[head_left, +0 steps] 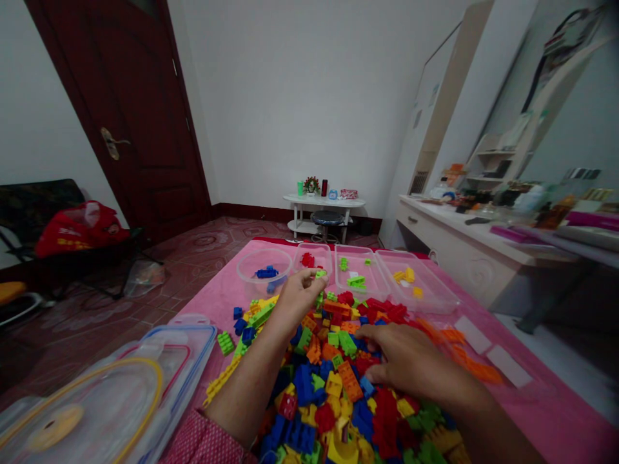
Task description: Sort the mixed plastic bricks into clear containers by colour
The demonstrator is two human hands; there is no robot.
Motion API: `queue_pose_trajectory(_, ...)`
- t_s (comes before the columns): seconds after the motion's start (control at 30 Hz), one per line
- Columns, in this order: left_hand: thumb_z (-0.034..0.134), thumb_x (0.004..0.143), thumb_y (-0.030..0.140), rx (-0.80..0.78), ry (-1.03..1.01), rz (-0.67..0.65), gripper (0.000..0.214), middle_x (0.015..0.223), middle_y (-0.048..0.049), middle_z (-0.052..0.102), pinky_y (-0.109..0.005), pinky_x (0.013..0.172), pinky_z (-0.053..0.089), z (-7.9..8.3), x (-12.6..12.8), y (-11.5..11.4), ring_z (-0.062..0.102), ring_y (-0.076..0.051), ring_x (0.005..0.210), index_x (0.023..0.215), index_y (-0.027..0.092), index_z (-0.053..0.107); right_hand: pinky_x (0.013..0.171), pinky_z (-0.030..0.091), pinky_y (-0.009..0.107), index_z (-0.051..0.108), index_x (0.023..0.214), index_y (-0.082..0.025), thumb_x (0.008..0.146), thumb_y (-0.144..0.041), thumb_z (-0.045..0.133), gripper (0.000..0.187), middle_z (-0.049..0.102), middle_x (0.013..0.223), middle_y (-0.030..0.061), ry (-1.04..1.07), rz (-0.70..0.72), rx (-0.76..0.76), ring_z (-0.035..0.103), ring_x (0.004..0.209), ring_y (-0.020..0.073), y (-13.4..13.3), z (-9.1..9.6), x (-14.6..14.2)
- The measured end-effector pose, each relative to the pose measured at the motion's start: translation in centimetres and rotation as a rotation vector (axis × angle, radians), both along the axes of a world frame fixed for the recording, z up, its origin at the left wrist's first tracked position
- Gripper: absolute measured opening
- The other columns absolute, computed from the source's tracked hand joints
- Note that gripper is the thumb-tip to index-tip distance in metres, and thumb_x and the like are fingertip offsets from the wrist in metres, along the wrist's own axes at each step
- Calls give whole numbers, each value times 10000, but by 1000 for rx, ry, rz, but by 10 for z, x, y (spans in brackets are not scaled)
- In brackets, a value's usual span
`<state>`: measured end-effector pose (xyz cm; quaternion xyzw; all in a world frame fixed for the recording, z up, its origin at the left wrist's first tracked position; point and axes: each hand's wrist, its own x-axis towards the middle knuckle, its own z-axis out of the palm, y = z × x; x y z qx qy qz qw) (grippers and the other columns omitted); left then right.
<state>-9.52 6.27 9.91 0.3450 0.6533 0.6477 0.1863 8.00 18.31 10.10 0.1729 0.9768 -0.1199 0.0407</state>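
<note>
My left hand [302, 293] is stretched over the far edge of the pile, its fingertips closed on a light green toy brick [320, 274] close to the bins. Over the right part of the heap of mixed building bricks [333, 383] is my right hand [403, 354], thumb and fingers apart, touching the heap beside a small blue brick [366, 386]. Beyond the heap stand a round tub [239, 274] with blue bricks, a small box [297, 250] with red bricks, a box [338, 283] with green bricks and a box [442, 299] with yellow bricks.
Stacked clear lids [193, 328] lie at the left on the pink tablecloth [217, 277]. Orange bricks [476, 367] and two white cards [510, 365] lie at the right. A cluttered dressing table [454, 238] stands beyond the right edge.
</note>
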Motion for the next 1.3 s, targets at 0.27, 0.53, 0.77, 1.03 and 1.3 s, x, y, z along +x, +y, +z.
queue_pose_trajectory(0.27, 532, 767, 389, -17, 30, 9, 299, 551, 26, 542, -188, 430, 347, -3, -2, 1, 499, -94, 444, 888, 121, 585, 862, 376, 321, 560, 1218, -252, 705, -170, 515, 521, 624, 1165, 55, 169, 142, -77, 559, 1050, 228, -17, -22, -10)
queue_pose_trajectory(0.53, 539, 765, 392, -10, 0, 4, 332, 587, 16, 559, -191, 428, 370, -2, 0, 0, 518, -99, 452, 949, 119, 582, 627, 298, 249, 637, 989, -252, 591, -85, 480, 459, 670, 887, 1, 212, 99, -69, 575, 774, 166, -19, -22, -19)
queue_pose_trajectory(0.77, 547, 765, 393, -21, 16, 11, 312, 575, 16, 556, -186, 419, 372, -2, -1, 0, 511, -94, 437, 911, 120, 589, 638, 304, 247, 650, 964, -245, 620, -109, 493, 402, 668, 856, 11, 241, 47, -83, 572, 764, 165, -21, -23, -22)
queue_pose_trajectory(1.03, 580, 752, 411, -20, -13, 24, 359, 680, -22, 621, -180, 436, 403, -3, -2, -1, 541, -92, 480, 964, 122, 595, 677, 360, 238, 661, 878, -222, 688, -145, 534, 241, 668, 847, 12, 264, 21, -132, 585, 785, 164, -15, -27, -28)
queue_pose_trajectory(1.3, 596, 747, 411, -26, 39, 40, 393, 701, -46, 640, -191, 480, 413, -1, -3, -3, 562, -111, 552, 981, 95, 603, 857, 387, 286, 651, 961, -212, 768, -180, 533, 229, 631, 1047, 46, 432, 20, -161, 565, 986, 186, -13, -13, -26)
